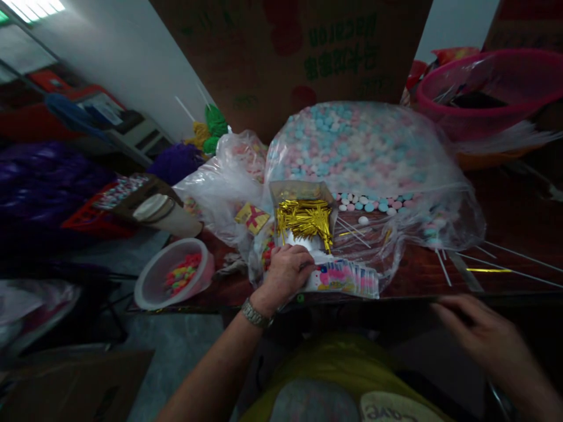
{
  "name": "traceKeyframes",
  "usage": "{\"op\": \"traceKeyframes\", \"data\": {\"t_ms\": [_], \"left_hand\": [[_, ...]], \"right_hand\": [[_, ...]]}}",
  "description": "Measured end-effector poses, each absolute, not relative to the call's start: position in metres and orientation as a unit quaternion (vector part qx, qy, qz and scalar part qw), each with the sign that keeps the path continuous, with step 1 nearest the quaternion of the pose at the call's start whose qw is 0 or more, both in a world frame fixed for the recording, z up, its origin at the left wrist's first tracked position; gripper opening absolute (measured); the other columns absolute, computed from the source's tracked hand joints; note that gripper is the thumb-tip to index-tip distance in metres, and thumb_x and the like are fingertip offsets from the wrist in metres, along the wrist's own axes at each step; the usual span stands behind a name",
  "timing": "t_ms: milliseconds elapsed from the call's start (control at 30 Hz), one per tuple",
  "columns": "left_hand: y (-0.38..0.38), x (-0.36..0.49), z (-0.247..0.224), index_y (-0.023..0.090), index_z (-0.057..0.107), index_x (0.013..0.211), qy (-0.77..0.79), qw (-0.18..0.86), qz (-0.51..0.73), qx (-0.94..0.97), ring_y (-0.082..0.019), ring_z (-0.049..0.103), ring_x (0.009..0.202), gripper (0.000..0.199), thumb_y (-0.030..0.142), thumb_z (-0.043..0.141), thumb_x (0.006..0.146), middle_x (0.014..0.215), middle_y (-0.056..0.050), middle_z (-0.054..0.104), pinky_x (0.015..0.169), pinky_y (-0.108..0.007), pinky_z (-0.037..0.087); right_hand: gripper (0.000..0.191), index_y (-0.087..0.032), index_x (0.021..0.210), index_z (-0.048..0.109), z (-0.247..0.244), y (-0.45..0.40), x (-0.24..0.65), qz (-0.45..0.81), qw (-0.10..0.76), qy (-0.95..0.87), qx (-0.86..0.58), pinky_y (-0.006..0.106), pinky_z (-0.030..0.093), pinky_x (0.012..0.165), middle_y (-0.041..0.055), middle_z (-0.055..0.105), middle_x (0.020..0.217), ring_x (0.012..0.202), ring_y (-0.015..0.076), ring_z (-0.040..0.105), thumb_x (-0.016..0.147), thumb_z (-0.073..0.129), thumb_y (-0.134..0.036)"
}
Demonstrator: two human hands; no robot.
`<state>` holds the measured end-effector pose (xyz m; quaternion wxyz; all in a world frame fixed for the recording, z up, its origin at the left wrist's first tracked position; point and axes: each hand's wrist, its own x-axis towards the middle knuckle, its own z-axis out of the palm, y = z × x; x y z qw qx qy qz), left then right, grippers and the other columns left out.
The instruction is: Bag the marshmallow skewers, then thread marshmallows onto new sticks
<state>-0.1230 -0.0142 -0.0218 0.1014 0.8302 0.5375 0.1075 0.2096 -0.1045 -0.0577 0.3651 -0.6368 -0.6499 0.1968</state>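
Note:
My left hand [288,271], with a metal watch at the wrist, rests at the table's front edge. Its fingers are bent, thumb and forefinger closed on the left end of a fanned row of printed plastic bags [345,278]. Just beyond it stands an open box [328,190] full of gold twist ties [305,218]. My right hand [479,328] is off to the right, in front of the table edge and apart from the bags. It is smeared by motion, fingers loosely curled, and I cannot make out anything in it.
Behind lies a big clear bag of pastel candies [352,140], some loose at its mouth. White sticks [444,266] lie right. A plastic bowl of colourful candies [176,275] and a lidded tub [167,214] stand left. A pink basin [488,111] is back right; a large carton [290,58] rises behind.

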Motion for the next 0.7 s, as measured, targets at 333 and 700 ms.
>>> {"op": "traceKeyframes", "data": {"t_ms": [333,700], "left_hand": [[-0.03,-0.138,-0.023,0.018,0.054,0.112,0.503,0.121,0.141,0.844,-0.024,0.053,0.099,0.05,0.046,0.065,0.072,0.108,-0.008,0.062,0.087,-0.038,0.037],[-0.031,-0.136,-0.035,0.021,0.052,0.115,0.552,0.098,0.08,0.824,-0.026,0.052,0.1,0.061,0.057,0.063,0.068,0.11,-0.007,0.061,0.09,-0.042,0.032]], "right_hand": [[0.011,-0.019,0.086,0.06,-0.06,-0.016,0.032,0.21,0.208,-0.825,-0.482,0.028,0.042,0.066,0.0053,0.063,0.083,0.079,0.0202,0.058,0.08,0.056,-0.027],[0.022,-0.021,0.089,0.068,-0.054,-0.007,0.044,0.113,0.254,-0.832,-0.48,0.036,0.037,0.08,0.0086,0.063,0.093,0.093,0.0241,0.051,0.084,0.047,-0.021]]}}
